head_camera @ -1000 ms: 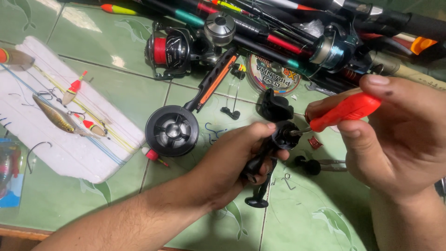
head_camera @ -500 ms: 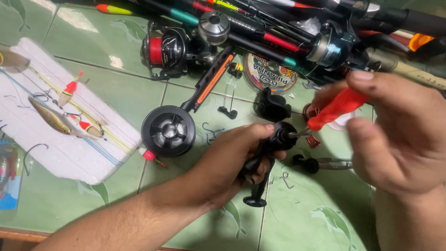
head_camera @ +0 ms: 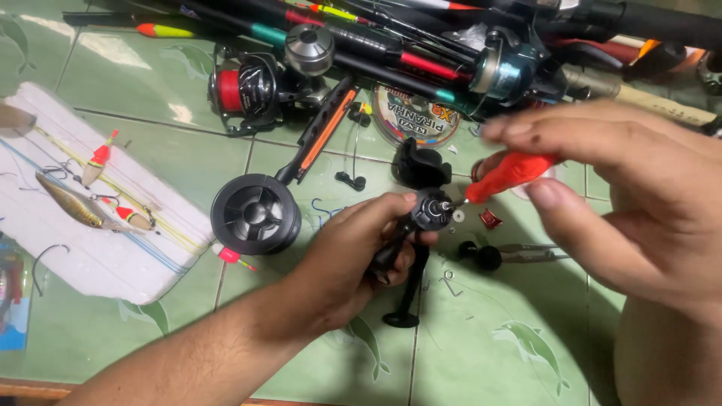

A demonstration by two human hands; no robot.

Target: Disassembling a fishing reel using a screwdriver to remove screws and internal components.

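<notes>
left hand (head_camera: pixel 353 259) grips a black reel body (head_camera: pixel 421 218); right hand (head_camera: pixel 632 203) pinches a red screwdriver (head_camera: pixel 508 171) touching it.

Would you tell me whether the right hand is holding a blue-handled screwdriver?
No, the screwdriver in the right hand has a red handle, and its tip meets the black reel part held by the left hand.

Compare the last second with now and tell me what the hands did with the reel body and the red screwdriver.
The right hand brought the red screwdriver down and left until its tip reached the black reel body. Nothing was picked up or let go: the left hand grips the reel body as before. The spool and lures lie unchanged on the green tiles.
</notes>
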